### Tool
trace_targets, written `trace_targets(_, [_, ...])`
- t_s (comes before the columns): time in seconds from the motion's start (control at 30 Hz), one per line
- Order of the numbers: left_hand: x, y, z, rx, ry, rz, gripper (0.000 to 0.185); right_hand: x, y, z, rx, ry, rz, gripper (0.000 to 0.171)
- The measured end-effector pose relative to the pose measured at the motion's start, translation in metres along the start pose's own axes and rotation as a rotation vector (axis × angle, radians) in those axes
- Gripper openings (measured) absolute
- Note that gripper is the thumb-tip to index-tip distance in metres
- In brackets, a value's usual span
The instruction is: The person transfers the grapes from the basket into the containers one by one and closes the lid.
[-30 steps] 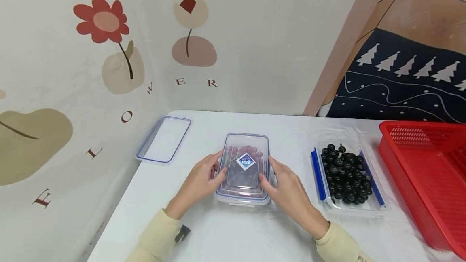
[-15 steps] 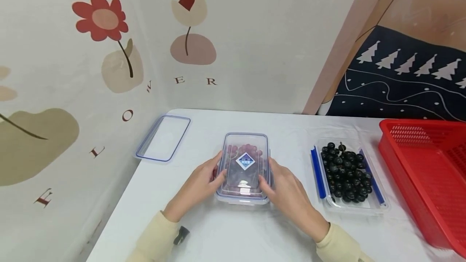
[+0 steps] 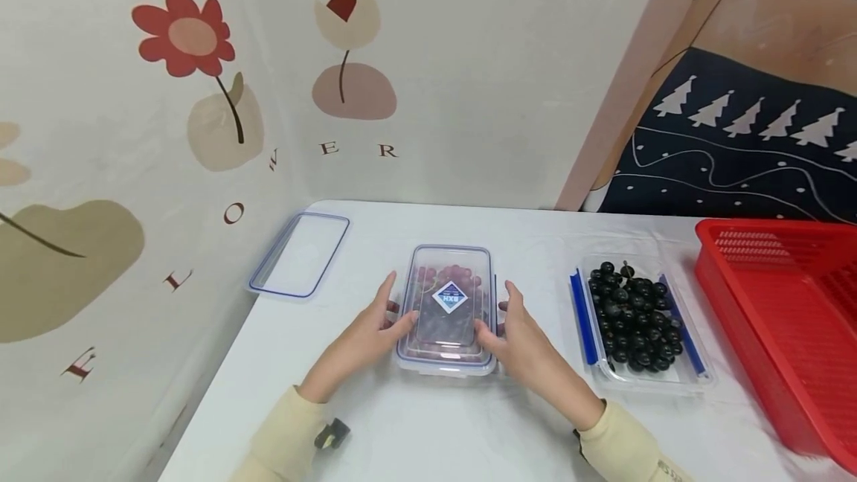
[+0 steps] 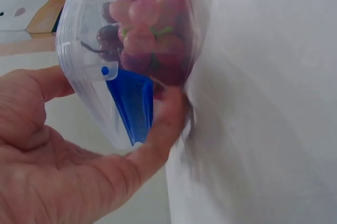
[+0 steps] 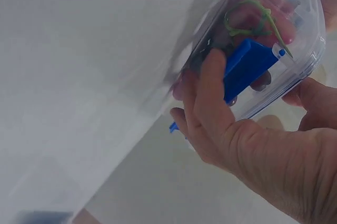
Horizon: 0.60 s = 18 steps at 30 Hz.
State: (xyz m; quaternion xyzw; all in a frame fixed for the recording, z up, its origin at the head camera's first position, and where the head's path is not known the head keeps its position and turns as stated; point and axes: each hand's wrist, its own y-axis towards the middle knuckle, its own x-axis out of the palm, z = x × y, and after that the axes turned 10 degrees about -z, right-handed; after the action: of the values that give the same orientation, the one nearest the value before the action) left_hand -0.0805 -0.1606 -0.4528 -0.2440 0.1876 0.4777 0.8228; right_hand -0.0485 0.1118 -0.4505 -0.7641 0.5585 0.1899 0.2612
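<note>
A clear lidded container [image 3: 447, 311] of red grapes sits mid-table. My left hand [image 3: 393, 312] holds its left side and my right hand [image 3: 501, 316] its right side, both thumbs on the lid. In the left wrist view a fingertip [image 4: 169, 103] presses the lower edge of the blue side clip [image 4: 131, 103] while the thumb lies over the lid rim. Seen from the right wrist, my fingers [image 5: 213, 84] lie on the other blue clip [image 5: 247, 66], which stands out at an angle from the container [image 5: 263, 19].
A spare clear lid [image 3: 300, 255] lies at the back left near the wall. An open container of dark grapes [image 3: 636, 318] stands to the right, then a red basket [image 3: 783, 318]. A small black object [image 3: 331, 434] lies by my left sleeve.
The fingers of both hands have lifted and spread a little away from the container's sides. The thumbs stay on the lid and the container has not moved.
</note>
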Motion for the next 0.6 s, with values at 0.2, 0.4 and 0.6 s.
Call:
trace_targets(0.2, [-0.002, 0.000, -0.003, -0.065, -0.087, 0.014, 0.090, -0.002, 0.003, 0.003, -0.006, 0.121, -0.044, 0.099])
trace_targets(0.4, [0.008, 0.001, -0.004, 0.066, -0.009, 0.082, 0.063, -0.003, 0.004, 0.003, -0.033, 0.100, -0.012, 0.066])
trace_targets(0.6, [0.012, 0.001, -0.001, 0.117, 0.200, 0.144, 0.059, 0.001, 0.001, -0.001, -0.115, -0.045, 0.060, 0.029])
